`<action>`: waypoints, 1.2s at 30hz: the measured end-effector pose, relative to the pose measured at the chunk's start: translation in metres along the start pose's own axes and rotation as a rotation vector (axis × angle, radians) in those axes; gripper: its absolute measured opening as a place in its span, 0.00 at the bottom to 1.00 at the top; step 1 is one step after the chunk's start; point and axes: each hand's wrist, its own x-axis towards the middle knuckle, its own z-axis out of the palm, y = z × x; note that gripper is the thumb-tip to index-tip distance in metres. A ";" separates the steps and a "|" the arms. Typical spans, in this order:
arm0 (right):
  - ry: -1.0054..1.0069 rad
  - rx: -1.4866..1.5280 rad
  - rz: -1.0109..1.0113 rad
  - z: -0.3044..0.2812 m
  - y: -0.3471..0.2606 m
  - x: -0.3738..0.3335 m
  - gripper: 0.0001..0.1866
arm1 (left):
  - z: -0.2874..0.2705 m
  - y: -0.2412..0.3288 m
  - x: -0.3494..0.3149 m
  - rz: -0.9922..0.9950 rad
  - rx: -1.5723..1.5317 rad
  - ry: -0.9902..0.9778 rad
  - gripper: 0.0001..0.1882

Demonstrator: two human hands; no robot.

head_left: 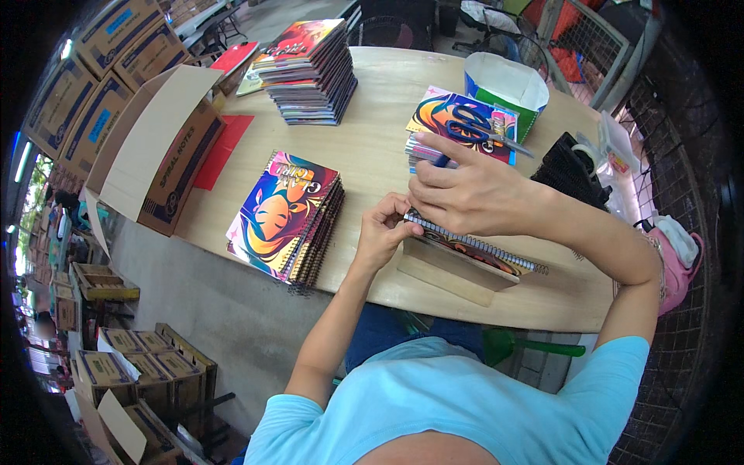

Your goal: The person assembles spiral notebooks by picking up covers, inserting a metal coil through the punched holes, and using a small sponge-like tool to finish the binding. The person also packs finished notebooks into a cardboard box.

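A spiral notebook stands on edge against a wooden block near the table's front edge, its wire coil along the top. My left hand pinches the coil's left end between thumb and fingers. Just above that end is my right hand, its fingers curled round a blue-handled tool that is mostly hidden. A stretch of loose coil sticks out past the notebook's right end. Behind my right hand, blue-handled scissors lie on a stack of colourful notebooks.
Coil-bound notebooks are piled at the left, with a taller notebook stack behind. An open cardboard box stands at the table's left edge. A cut-down carton, a black basket and a tape roll are at the right.
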 end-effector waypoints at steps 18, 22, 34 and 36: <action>-0.283 0.543 1.386 0.119 -0.115 -0.178 0.20 | 0.052 0.055 -0.010 0.663 1.380 -0.116 0.21; -0.087 0.319 1.381 0.125 -0.129 -0.184 0.24 | 0.050 0.073 0.007 0.655 1.313 -0.324 0.25; 0.422 1.146 1.247 0.062 -0.148 -0.160 0.30 | -0.178 0.150 -0.040 -0.171 1.735 0.738 0.13; 0.364 1.175 1.225 0.050 -0.147 -0.139 0.29 | -0.182 0.143 -0.049 -0.159 1.759 0.744 0.13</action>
